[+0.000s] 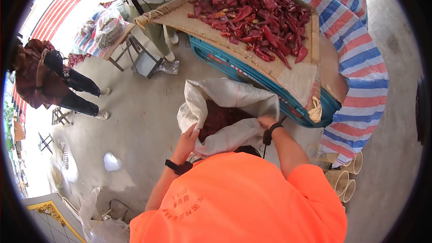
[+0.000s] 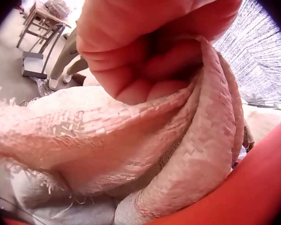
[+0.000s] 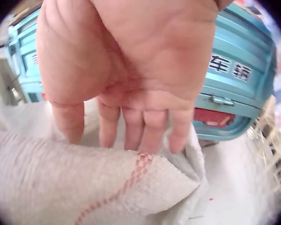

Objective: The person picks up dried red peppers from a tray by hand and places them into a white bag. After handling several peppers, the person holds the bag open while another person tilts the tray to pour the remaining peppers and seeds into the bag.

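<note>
Since we're holding the white woven plastic sack (image 1: 234, 95) of dried dark-red chillies (image 1: 220, 117) upright, our L hand (image 1: 188, 136) & R hand (image 1: 266, 121) are each clenching its rim.

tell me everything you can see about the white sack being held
The sack is white woven, plastic-looking fabric with frayed edges and a thin red checked stripe. Its mouth gapes open beside a blue cart, showing dark red dried chillies inside. The left hand grips bunched cloth at one rim; the right hand curls over the opposite rim.
</note>
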{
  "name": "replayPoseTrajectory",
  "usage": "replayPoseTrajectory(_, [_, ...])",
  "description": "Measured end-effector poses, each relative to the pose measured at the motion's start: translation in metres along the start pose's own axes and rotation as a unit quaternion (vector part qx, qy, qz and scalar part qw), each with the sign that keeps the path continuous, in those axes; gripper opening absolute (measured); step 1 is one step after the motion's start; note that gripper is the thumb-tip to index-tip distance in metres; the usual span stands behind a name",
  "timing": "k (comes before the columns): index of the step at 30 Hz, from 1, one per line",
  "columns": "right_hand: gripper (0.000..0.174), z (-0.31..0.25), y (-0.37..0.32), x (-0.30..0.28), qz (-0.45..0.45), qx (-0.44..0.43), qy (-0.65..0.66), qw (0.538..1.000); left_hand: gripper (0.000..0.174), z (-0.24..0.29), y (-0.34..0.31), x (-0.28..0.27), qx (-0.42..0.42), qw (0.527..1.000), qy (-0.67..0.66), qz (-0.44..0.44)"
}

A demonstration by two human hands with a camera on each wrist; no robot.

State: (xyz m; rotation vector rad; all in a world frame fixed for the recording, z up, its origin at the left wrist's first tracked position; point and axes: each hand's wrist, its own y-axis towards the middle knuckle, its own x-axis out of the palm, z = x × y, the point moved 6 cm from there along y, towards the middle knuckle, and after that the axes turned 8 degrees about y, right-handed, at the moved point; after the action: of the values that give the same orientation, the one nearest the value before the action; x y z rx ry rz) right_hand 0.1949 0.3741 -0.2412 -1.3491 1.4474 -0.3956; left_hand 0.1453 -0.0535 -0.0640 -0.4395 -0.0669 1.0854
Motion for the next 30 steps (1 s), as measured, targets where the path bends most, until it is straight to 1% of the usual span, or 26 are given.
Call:
replayPoseTrajectory(1, [0.040,-0.027,-0.010,0.018,-0.033,-0.069,-0.111,0.991,0.042,0.003,-0.003,0.000,-0.007,1.000,0.008,-0.003])
replayPoseTrajectory(2, [0.040,-0.040,-0.016,0.027,0.004,-0.129,-0.039,0.991,0.042,0.006,-0.006,0.000,-0.015,1.000,0.014,-0.006])
replayPoseTrajectory(3, [0.041,-0.050,-0.022,0.034,0.041,-0.190,0.033,0.980,0.043,0.009,-0.008,-0.001,-0.021,1.000,0.021,-0.007])
replayPoseTrajectory(4, [0.040,-0.057,-0.020,0.043,0.025,-0.142,0.058,0.988,0.044,0.012,-0.011,-0.003,-0.035,0.997,0.062,-0.007])
replayPoseTrajectory(5, [0.040,-0.063,-0.019,0.050,0.009,-0.095,0.084,0.992,0.044,0.007,-0.012,-0.004,-0.035,0.997,0.066,-0.010])
replayPoseTrajectory(6, [0.042,-0.066,-0.011,0.061,-0.013,-0.187,-0.011,0.982,0.044,-0.008,-0.009,-0.006,-0.024,0.996,0.083,0.003])
replayPoseTrajectory(7, [0.043,-0.073,-0.001,0.071,-0.028,-0.276,-0.107,0.955,0.044,-0.021,-0.005,-0.008,-0.009,0.995,0.101,0.015])
replayPoseTrajectory(8, [0.046,-0.093,-0.026,0.076,-0.065,-0.240,-0.249,0.936,0.044,-0.027,-0.005,-0.008,-0.016,0.997,0.077,0.010])
replayPoseTrajectory(9, [0.049,-0.114,-0.065,0.077,-0.100,-0.193,-0.387,0.896,0.044,-0.030,-0.003,-0.007,-0.024,0.998,0.050,0.005])
replayPoseTrajectory(10, [0.051,-0.101,-0.060,0.092,-0.106,-0.275,-0.447,0.845,0.047,-0.019,-0.006,-0.005,-0.015,1.000,-0.018,0.010])
replayPoseTrajectory(11, [0.054,-0.081,-0.054,0.108,-0.113,-0.351,-0.503,0.782,0.048,-0.007,-0.008,-0.007,-0.022,0.998,-0.031,0.047])
replayPoseTrajectory(13, [0.059,-0.059,-0.062,0.101,-0.150,-0.273,-0.491,0.813,0.051,0.005,-0.016,-0.012,-0.043,0.990,-0.061,0.119])
replayPoseTrajectory(14, [0.060,-0.043,-0.063,0.088,-0.108,-0.227,-0.460,0.852,0.040,-0.032,-0.004,-0.018,-0.078,0.988,-0.066,0.113])
replayPoseTrajectory(15, [0.062,-0.019,-0.061,0.071,-0.067,-0.176,-0.425,0.885,0.038,-0.050,0.001,-0.020,-0.141,0.980,-0.129,0.062])
replayPoseTrajectory(16, [0.061,-0.003,-0.058,0.051,-0.068,-0.105,-0.419,0.900,0.036,-0.064,0.002,-0.019,-0.204,0.960,-0.191,0.009])
replayPoseTrajectory(17, [0.062,0.014,-0.057,0.030,-0.069,-0.033,-0.411,0.908,0.034,-0.072,0.000,-0.012,-0.264,0.930,-0.253,-0.043])
replayPoseTrajectory(19, [0.056,0.050,-0.047,-0.002,0.039,-0.027,-0.322,0.945,0.032,-0.063,-0.002,-0.012,-0.243,0.934,-0.258,-0.038])
replayPoseTrajectory(20, [0.051,0.050,-0.060,-0.013,0.114,-0.049,-0.334,0.934,0.031,-0.059,0.000,-0.012,-0.232,0.937,-0.260,-0.035])
replayPoseTrajectory(22, [0.047,0.045,-0.106,-0.035,0.260,-0.093,-0.352,0.894,0.032,-0.059,0.002,-0.016,-0.176,0.948,-0.262,-0.031])
replayPoseTrajectory(23, [0.049,0.054,-0.108,-0.037,0.312,-0.065,-0.291,0.902,0.033,-0.058,0.005,-0.018,-0.146,0.953,-0.263,-0.028])
replayPoseTrajectory(25, [0.056,0.078,-0.112,-0.031,0.407,-0.011,-0.159,0.900,0.035,-0.039,0.002,-0.016,-0.127,0.940,-0.314,-0.032])
replayPoseTrajectory(26, [0.056,0.091,-0.113,-0.027,0.437,0.048,-0.084,0.894,0.036,-0.030,0.001,-0.016,-0.117,0.933,-0.339,-0.034])
replayPoseTrajectory(27, [0.056,0.101,-0.116,-0.022,0.458,0.107,-0.009,0.882,0.038,-0.025,0.003,-0.019,-0.103,0.938,-0.330,-0.027])
replayPoseTrajectory(28, [0.056,0.111,-0.120,-0.016,0.483,0.162,0.067,0.858,0.039,-0.022,0.003,-0.022,-0.088,0.942,-0.323,-0.020])
replayPoseTrajectory(29, [0.056,0.126,-0.111,-0.008,0.483,0.212,0.135,0.839,0.041,-0.021,0.002,-0.024,-0.074,0.946,-0.315,-0.012])
replayPoseTrajectory(30, [0.056,0.134,-0.099,0.002,0.449,0.242,0.211,0.834,0.042,-0.021,0.001,-0.026,-0.061,0.938,-0.342,-0.015])
